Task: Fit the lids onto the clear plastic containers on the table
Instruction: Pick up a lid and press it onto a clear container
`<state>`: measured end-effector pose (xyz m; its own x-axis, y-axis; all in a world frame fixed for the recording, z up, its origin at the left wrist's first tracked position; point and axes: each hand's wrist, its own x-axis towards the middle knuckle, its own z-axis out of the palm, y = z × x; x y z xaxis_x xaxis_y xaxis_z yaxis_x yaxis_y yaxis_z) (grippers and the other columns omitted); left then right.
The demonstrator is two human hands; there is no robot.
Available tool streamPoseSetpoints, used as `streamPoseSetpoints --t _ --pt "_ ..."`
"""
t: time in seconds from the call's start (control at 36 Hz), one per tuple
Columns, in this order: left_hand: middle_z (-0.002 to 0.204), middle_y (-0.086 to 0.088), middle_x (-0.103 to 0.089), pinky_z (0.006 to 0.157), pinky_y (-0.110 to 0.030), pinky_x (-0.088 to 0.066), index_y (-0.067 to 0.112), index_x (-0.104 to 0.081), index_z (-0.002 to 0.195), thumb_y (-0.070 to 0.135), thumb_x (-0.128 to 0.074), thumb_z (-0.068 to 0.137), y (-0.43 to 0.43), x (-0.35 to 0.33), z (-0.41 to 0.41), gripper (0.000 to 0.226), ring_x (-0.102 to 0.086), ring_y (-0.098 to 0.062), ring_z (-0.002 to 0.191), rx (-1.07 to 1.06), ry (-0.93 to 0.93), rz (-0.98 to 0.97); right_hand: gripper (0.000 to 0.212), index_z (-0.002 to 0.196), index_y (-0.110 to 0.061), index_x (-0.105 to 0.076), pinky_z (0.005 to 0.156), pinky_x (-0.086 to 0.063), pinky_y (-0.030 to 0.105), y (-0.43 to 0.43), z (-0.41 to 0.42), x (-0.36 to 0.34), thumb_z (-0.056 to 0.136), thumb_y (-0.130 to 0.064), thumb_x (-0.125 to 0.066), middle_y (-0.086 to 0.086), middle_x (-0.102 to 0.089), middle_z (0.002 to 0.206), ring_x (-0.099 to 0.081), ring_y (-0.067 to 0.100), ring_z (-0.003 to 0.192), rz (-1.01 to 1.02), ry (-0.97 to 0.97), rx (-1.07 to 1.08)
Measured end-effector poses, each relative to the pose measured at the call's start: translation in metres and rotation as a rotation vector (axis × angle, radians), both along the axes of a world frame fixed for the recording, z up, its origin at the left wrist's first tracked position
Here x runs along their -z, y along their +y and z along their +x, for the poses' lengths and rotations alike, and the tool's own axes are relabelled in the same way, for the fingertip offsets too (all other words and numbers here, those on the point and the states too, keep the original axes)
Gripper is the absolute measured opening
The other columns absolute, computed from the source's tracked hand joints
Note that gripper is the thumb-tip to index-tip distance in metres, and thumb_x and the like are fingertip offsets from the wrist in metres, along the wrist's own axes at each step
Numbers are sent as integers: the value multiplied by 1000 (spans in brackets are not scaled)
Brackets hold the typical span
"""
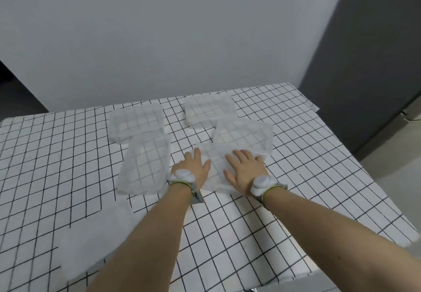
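Observation:
Several clear plastic containers sit on the checked tablecloth [68, 155]. The nearest container [217, 168] lies under both my hands, with a clear lid on top of it. My left hand [191, 168] rests flat on its left edge, fingers spread. On the lid's right half my right hand [245, 169] presses flat, palm down. Another container [145, 166] stands just left of my left hand. A third [245, 135] is right behind the one I press, touching it. Two more stand at the back, one on the left [136, 123] and one on the right [209, 110].
The table's far edge meets a pale grey wall [182, 29]. A dark grey panel [369, 64] stands beyond the right edge. The cloth hangs over the right side [387, 223] and has loose folds near the front left.

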<state>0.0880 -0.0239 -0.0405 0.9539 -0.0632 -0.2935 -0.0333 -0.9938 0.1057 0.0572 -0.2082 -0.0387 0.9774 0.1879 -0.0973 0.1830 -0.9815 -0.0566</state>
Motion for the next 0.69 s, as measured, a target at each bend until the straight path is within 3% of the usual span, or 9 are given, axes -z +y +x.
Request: streamPoseSetpoints --t 0.06,0.17,0.36,0.44,0.5,0.58,0.64,0.69 --pt "147 -15 -38 90 -39 -46 21 -12 156 59 -21 100 0 4 14 68 -57 -36 117 -32 -45 -52 66 140 -26 -41 98 -37 50 -3 11 3 86 -57 -18 2 -41 148 -34 28 136 -7 -50 -22" --pt "140 -17 -47 89 -40 -45 22 -22 152 59 -24 99 4 16 38 65 -57 -37 115 -55 -124 -75 51 138 -27 -44 98 -38 46 -7 36 14 93 -51 -35 1 -41 148 -34 27 134 5 -119 -51" --pt "129 -18 -56 87 -39 -43 22 -34 142 58 -28 96 6 23 54 59 -57 -38 111 -88 -238 -64 48 131 -26 -53 97 -39 44 -6 48 14 95 -53 -36 1 -47 143 -38 26 132 63 -178 -69" --pt "129 -18 -57 86 -39 -44 21 -35 144 58 -28 96 4 26 55 61 -58 -38 111 -83 -283 -66 45 117 -21 -61 90 -44 41 -10 47 20 94 -50 -34 2 -57 126 -47 29 122 117 -248 -72" --pt "132 -18 -56 87 -39 -44 20 -35 145 57 -27 97 4 30 37 61 -57 -38 113 -104 -304 -45 55 107 -18 -62 86 -48 38 -10 30 29 90 -52 -23 4 -61 112 -51 30 113 175 -306 -85" --pt "137 -19 -52 98 -44 -44 18 -34 147 56 -26 96 2 27 18 64 -54 -38 119 -156 -279 -41 73 109 -9 -62 87 -47 41 -11 17 40 84 -53 -9 12 -61 107 -54 35 108 201 -301 -114" --pt "141 -19 -48 103 -48 -42 19 -34 147 53 -32 97 2 24 -17 61 -50 -38 124 -173 -255 -25 74 109 -6 -60 88 -45 42 -10 -9 43 86 -54 -10 15 -58 104 -54 37 105 246 -286 -150" --pt "146 -16 -43 107 -51 -39 17 -34 148 44 -41 100 0 18 -43 56 -45 -37 130 -154 -227 -7 67 122 -11 -56 99 -40 41 -10 -31 37 92 -58 -20 15 -54 119 -48 35 118 220 -211 -173"
